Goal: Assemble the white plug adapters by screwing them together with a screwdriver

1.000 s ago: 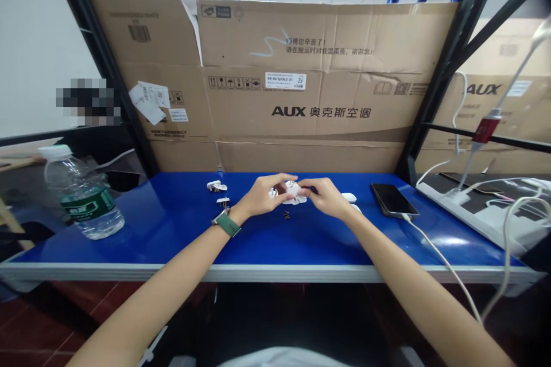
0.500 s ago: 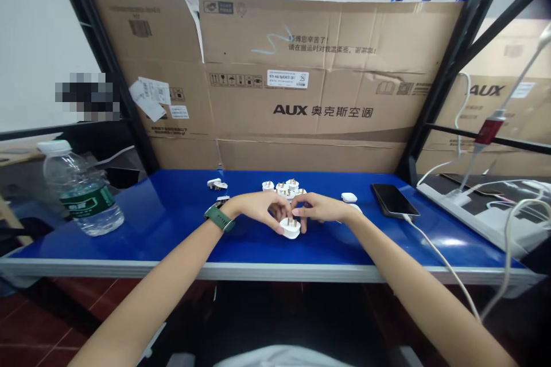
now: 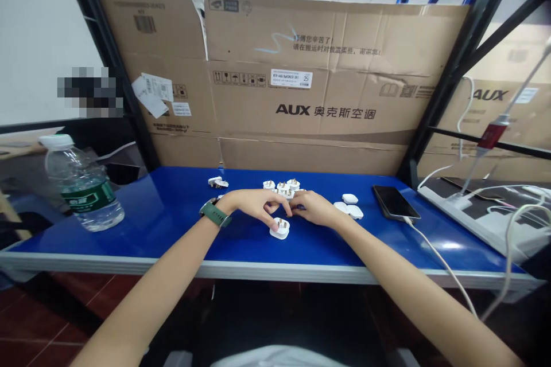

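Note:
A white three-pin plug (image 3: 282,233) stands pins-up near the middle of the blue table. My left hand (image 3: 257,204), with a green-strapped watch (image 3: 215,213) on its wrist, has its thumb on the plug's near side and its index finger arched towards my right hand. Closed and curled, my right hand (image 3: 316,207) is just beyond the plug, its fingertips bunched beside the left fingers. Whatever is in those fingertips is hidden. Directly behind both hands sits a group of similar white plugs (image 3: 282,186), pins up.
White plug parts (image 3: 217,182) lie at back left, and several rounded white pieces (image 3: 350,198) right of my right hand. A black phone (image 3: 395,202) on a cable and a white power strip (image 3: 486,218) are farther right. A water bottle (image 3: 86,195) stands left.
The plug has moved slightly left and now shows apart from my right fingers. My right hand has shifted left and curled inward. More white pieces show at right.

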`<state>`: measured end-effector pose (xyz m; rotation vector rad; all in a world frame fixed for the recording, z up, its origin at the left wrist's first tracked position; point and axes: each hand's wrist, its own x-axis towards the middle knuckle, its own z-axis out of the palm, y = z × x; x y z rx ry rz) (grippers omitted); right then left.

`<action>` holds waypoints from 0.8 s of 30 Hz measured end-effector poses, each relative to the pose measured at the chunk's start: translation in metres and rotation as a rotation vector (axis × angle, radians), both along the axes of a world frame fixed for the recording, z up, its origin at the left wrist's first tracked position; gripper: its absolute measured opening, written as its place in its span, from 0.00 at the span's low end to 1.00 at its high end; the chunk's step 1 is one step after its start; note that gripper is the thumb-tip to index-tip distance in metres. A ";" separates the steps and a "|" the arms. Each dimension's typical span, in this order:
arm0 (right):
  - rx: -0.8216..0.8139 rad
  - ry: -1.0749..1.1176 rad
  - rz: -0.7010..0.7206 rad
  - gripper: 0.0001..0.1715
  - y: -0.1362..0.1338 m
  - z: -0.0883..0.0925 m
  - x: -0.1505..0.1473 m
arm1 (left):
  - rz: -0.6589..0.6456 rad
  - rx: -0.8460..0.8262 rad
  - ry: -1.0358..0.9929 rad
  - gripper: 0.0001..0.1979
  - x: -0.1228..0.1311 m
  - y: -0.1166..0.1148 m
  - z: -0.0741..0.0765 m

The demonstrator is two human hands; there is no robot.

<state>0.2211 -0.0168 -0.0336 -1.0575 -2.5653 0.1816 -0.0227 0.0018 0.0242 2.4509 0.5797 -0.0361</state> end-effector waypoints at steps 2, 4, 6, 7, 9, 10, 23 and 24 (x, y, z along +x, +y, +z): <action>-0.002 0.006 -0.001 0.10 0.001 0.000 0.000 | -0.024 0.017 -0.014 0.26 0.002 -0.001 -0.001; -0.002 -0.002 -0.016 0.09 0.001 0.000 -0.001 | -0.034 0.015 -0.009 0.24 0.004 0.000 -0.005; 0.012 -0.021 -0.048 0.09 -0.001 0.001 -0.001 | -0.029 0.014 -0.006 0.22 0.005 0.001 -0.009; 0.024 -0.030 -0.068 0.09 -0.002 0.001 -0.001 | -0.021 0.020 -0.010 0.22 0.005 0.002 -0.010; 0.044 -0.044 -0.112 0.10 -0.005 0.003 -0.001 | -0.002 0.047 -0.023 0.23 0.006 0.002 -0.013; 0.049 -0.044 -0.137 0.11 -0.006 0.004 -0.001 | 0.008 0.063 -0.033 0.23 0.007 0.002 -0.015; -0.031 0.463 0.005 0.10 -0.016 0.026 0.014 | 0.021 0.257 -0.144 0.22 0.021 -0.008 -0.021; -0.068 0.465 0.058 0.10 -0.019 0.029 0.014 | 0.014 0.279 -0.173 0.22 0.023 -0.010 -0.022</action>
